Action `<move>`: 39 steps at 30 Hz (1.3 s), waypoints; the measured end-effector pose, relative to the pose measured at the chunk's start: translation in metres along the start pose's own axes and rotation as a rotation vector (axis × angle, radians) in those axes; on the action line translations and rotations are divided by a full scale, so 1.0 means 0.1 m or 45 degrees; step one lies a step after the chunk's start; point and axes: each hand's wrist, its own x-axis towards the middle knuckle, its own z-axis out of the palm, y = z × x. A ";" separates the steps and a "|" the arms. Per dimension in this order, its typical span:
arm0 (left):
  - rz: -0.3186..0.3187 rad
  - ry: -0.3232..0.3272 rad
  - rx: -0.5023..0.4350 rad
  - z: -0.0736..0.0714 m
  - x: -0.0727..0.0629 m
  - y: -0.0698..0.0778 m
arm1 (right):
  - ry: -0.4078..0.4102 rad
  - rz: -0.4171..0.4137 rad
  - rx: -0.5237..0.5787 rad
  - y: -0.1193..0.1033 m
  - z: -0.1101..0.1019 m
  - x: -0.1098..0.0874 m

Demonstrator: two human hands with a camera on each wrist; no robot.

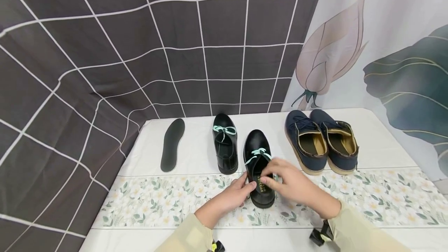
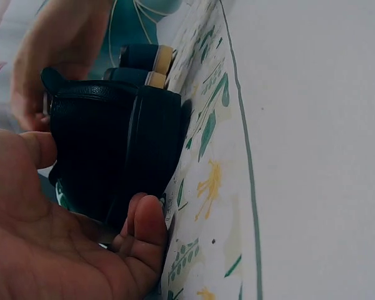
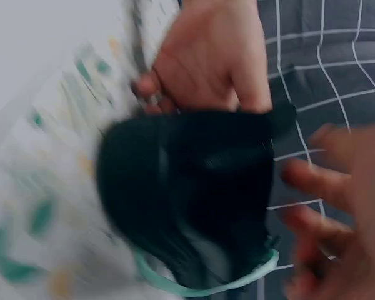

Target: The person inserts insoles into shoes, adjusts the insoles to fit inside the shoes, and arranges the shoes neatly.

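A black lace-up shoe (image 1: 257,143) with mint-green laces stands on the floral strip, toe pointing away from me. My left hand (image 1: 232,195) grips its left side near the heel, thumb up at the rim; in the left wrist view the fingers reach low along the shoe's side (image 2: 112,144). Over the opening hovers my right hand (image 1: 288,182), its fingers loosely bent above a dark insole (image 1: 261,185) with gold lettering. In the right wrist view those fingers (image 3: 319,181) stand apart from the shoe (image 3: 194,169) and hold nothing.
Just left and farther back stands the matching black shoe (image 1: 223,120). A loose dark grey insole (image 1: 172,145) lies at the far left. Two navy shoes (image 1: 316,164) with tan linings stand at the right. A dark grid cloth (image 1: 224,63) hangs behind the table.
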 end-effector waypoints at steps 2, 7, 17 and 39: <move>-0.017 -0.005 0.002 0.00 0.00 0.00 | 0.084 0.025 -0.234 0.03 -0.02 0.11; -0.035 -0.017 -0.020 -0.02 0.00 -0.01 | -0.059 0.099 -0.654 0.00 0.02 0.37; -0.023 -0.039 -0.053 -0.03 0.03 0.00 | -0.336 0.049 -0.735 0.01 0.12 0.65; -0.026 -0.062 -0.061 -0.05 0.02 -0.01 | -0.063 0.191 -0.612 0.26 0.16 0.43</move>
